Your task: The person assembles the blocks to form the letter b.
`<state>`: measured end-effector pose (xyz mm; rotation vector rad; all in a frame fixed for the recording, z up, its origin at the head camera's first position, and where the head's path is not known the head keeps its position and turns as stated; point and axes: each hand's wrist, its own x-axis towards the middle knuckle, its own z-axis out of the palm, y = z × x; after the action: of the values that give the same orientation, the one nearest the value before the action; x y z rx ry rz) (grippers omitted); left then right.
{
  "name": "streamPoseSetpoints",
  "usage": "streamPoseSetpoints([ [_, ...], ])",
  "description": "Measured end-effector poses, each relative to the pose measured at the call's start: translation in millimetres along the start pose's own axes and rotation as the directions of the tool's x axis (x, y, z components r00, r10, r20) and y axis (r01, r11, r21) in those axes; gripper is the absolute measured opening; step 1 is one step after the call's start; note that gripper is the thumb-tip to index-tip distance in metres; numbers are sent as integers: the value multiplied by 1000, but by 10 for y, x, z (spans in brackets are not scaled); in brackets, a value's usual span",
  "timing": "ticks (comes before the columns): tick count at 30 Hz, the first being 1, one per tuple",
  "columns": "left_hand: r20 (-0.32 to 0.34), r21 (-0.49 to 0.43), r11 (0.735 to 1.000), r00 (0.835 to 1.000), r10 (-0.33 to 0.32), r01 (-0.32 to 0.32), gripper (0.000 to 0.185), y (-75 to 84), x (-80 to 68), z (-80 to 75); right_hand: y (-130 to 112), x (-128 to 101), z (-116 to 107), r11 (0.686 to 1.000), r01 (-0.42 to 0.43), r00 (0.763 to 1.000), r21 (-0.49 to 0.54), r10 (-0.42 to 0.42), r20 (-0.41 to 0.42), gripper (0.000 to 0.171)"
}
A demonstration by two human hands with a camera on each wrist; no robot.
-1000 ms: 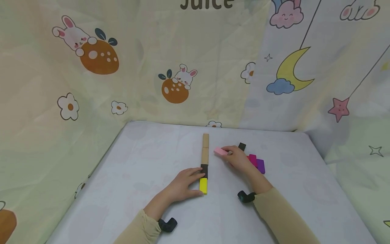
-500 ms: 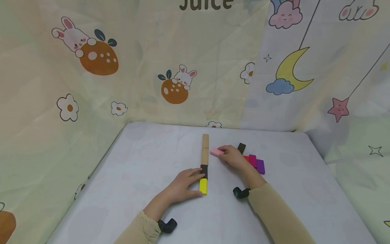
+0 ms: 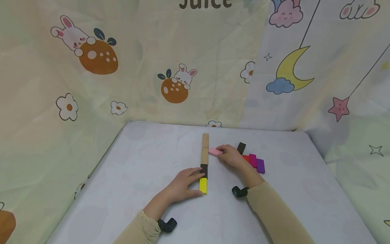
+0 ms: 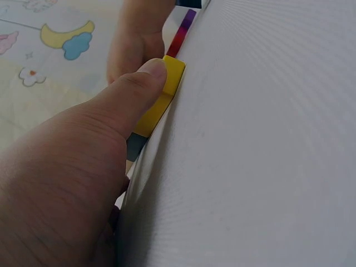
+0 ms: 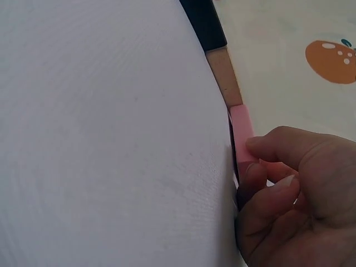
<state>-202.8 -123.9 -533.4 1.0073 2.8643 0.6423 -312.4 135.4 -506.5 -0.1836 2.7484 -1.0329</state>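
A line of blocks runs away from me in the head view: a yellow block (image 3: 203, 186) nearest, a black block (image 3: 204, 171), then two plain wooden blocks (image 3: 205, 155). My left hand (image 3: 184, 184) lies along its left side. Its fingertips touch the black block, and the thumb rests at the near end of the yellow block, also seen in the left wrist view. My right hand (image 3: 233, 156) pinches a pink block (image 3: 215, 152) between thumb and fingers. The pink block's left end is right at the side of the nearer wooden block, crosswise to the line.
Right of my right hand lie a dark block (image 3: 241, 148), a red block (image 3: 245, 158), a magenta block (image 3: 253, 161) and a purple block (image 3: 260, 166). The white-covered table (image 3: 122, 176) meets printed cloth walls (image 3: 137, 67) at the back and sides.
My right hand has moved left with the pink block, bringing it from a gap away up to the wooden block. More of the red block shows. The left hand stays put.
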Motion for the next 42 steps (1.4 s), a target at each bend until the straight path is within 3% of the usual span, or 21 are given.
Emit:
streamPoseSetpoints([
  [19,15,-7,1000,1000,-21,21,73,22,-5,-16,44,12,17,999,41,999,14,-41,11,35],
  [42,12,1,1000,1000,-11,11,72,21,4,-18,92,20,30,999,-4,1000,54,4,10,35],
])
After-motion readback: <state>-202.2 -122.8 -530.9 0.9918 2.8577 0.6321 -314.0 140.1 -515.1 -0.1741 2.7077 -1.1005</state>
